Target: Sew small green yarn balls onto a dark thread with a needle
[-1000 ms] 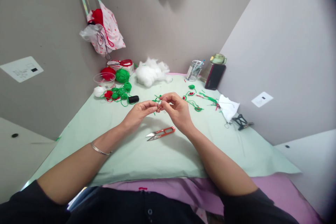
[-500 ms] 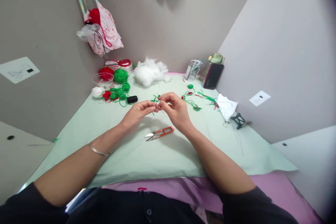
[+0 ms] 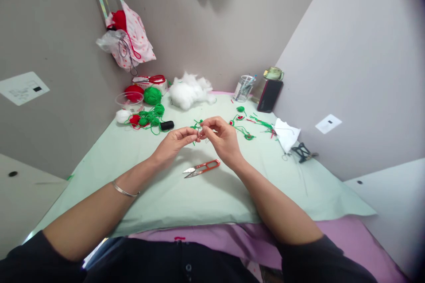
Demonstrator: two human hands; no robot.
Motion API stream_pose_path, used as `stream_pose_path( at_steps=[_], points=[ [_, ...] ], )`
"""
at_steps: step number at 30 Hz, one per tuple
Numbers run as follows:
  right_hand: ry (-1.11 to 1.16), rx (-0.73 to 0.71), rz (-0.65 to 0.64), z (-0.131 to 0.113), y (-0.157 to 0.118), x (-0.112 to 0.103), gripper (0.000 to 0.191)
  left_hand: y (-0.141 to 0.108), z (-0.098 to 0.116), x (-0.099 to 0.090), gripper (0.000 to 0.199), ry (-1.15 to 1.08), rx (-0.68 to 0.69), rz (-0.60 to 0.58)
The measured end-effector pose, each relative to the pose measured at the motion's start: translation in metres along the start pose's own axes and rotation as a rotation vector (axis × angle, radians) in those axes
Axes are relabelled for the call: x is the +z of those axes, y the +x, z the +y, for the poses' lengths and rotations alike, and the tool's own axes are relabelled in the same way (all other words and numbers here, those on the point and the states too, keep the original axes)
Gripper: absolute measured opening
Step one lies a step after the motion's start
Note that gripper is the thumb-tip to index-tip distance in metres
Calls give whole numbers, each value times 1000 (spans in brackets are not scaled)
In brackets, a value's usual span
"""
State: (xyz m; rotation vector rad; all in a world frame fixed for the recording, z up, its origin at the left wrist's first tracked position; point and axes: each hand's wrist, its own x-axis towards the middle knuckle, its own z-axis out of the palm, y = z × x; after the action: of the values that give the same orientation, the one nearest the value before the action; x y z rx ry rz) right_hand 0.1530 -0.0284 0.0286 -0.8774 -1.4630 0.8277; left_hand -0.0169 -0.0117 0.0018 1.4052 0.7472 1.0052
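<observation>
My left hand (image 3: 174, 143) and my right hand (image 3: 223, 140) meet above the middle of the table, fingertips almost touching. Both are closed in a pinch. A thin dark thread (image 3: 198, 133) shows between the fingertips; anything smaller held with it is hidden. Below the hands lie orange-handled thread snips (image 3: 203, 168), blades spread and pointing left. Just behind the fingers are short green yarn scraps (image 3: 195, 124), partly covered by my right hand. A black thread spool (image 3: 167, 125) lies beyond my left hand.
At the back left are green yarn (image 3: 152, 96) and red yarn (image 3: 134, 93). White stuffing (image 3: 191, 91) sits at the back. Small crocheted pieces (image 3: 240, 117), a clear cup (image 3: 244, 89), a phone (image 3: 270, 96) and a black stand (image 3: 303, 153) are to the right.
Both hands stay in nearly the same place, still pinched together. Only a slight shift at the fingertips shows; the snips have not moved.
</observation>
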Motion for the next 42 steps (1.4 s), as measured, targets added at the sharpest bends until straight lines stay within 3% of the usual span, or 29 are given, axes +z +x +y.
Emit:
stream_pose_path(
  at_steps=[42],
  points=[
    [-12, -45, -39, 3, 1, -2, 16, 1, 0, 0, 23, -50, 8, 24]
  ],
)
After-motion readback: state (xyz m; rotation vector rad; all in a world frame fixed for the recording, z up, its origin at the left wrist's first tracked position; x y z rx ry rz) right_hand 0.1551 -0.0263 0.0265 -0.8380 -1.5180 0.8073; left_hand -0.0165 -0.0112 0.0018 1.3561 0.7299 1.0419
